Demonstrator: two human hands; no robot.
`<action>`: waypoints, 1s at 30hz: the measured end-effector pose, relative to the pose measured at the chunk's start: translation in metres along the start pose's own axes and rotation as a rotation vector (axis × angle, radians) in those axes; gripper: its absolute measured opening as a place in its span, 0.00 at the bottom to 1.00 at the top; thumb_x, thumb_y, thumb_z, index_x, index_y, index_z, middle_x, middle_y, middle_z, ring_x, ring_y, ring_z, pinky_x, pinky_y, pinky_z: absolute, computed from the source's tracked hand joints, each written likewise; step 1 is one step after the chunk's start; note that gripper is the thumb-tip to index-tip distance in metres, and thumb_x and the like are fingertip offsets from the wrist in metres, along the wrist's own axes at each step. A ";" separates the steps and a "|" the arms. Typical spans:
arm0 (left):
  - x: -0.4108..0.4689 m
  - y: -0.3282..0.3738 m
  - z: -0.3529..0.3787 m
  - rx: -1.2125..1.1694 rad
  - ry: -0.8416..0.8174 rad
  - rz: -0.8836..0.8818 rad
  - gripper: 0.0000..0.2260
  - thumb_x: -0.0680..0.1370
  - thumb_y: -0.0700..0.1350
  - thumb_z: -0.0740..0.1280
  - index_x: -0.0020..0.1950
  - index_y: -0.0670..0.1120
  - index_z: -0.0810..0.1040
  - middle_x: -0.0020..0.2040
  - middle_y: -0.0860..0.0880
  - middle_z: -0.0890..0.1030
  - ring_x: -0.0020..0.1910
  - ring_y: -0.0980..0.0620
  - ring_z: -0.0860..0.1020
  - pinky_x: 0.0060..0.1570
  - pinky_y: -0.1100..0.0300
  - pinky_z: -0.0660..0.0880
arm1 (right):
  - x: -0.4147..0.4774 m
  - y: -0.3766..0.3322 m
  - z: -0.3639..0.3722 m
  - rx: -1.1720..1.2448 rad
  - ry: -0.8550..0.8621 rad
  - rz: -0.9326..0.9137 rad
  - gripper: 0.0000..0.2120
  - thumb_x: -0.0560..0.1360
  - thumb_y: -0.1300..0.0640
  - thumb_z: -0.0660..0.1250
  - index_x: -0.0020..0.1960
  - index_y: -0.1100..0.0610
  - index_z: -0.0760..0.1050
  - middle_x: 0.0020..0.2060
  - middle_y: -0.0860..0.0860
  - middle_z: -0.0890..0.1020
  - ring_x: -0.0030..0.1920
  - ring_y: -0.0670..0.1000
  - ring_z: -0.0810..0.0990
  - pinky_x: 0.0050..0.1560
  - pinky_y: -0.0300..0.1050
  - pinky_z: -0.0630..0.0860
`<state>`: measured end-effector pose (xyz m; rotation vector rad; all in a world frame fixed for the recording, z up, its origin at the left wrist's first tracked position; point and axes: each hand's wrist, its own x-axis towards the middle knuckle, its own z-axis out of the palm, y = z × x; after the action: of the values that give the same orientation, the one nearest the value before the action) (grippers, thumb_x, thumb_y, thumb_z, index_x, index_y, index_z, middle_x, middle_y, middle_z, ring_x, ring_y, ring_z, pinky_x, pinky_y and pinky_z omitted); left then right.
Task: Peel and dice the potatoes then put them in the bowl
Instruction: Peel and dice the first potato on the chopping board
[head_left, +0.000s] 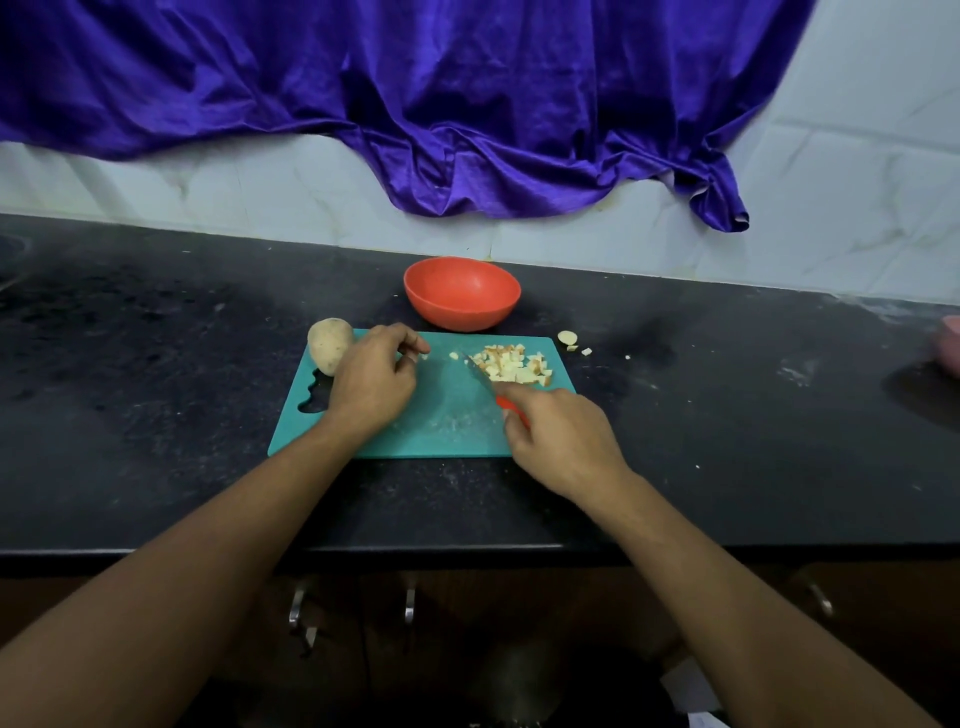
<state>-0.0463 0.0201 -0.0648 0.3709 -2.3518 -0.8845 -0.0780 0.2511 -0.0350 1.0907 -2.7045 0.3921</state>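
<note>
Right hand (563, 441): curled round knife (491, 389), blade against diced potato (514, 366).
Left hand (374, 379): fingers loosely curled, holding nothing, over cutting board (441, 426).
Whole potato (329, 345): just left of its knuckles.
Bowl (462, 317): beyond fingertips, red inside showing.

Black speckled counter (156, 415) stretching across full width, pale dust and scuffs showing on surface, thin line of light glinting along front edge. White marble-look tiled wall (857, 208) rising behind counter, grey veins and grout lines showing. Shiny purple cloth (415, 93) hanging over upper wall, drooping in deep folds, lower corner dangling at right above counter's back edge. Dark brown cabinet fronts (467, 597) sitting in shadow under counter, metal handles (297, 605) catching light. Soft, even light falling on counter and wall.
</note>
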 end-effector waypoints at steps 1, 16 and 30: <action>0.000 0.001 0.000 0.009 -0.004 0.006 0.08 0.80 0.38 0.65 0.53 0.49 0.81 0.54 0.52 0.80 0.45 0.54 0.77 0.50 0.55 0.76 | 0.001 0.000 0.000 -0.007 0.023 -0.010 0.21 0.82 0.51 0.58 0.75 0.43 0.70 0.46 0.50 0.84 0.45 0.54 0.81 0.42 0.50 0.77; 0.007 0.026 0.015 0.003 -0.124 0.139 0.05 0.79 0.42 0.70 0.53 0.50 0.81 0.51 0.53 0.80 0.41 0.62 0.75 0.44 0.58 0.72 | 0.009 0.032 -0.001 0.388 0.136 0.115 0.18 0.80 0.52 0.66 0.69 0.42 0.78 0.25 0.44 0.74 0.27 0.46 0.72 0.32 0.45 0.68; 0.095 0.106 0.122 0.186 -0.329 0.292 0.06 0.77 0.46 0.71 0.53 0.52 0.83 0.46 0.56 0.82 0.50 0.51 0.81 0.46 0.56 0.76 | -0.005 0.107 0.008 0.714 0.328 0.543 0.14 0.81 0.53 0.66 0.66 0.46 0.79 0.30 0.52 0.81 0.32 0.55 0.81 0.37 0.58 0.81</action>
<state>-0.2014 0.1179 -0.0258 -0.0544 -2.7093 -0.6271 -0.1503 0.3258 -0.0619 0.3067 -2.5474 1.5518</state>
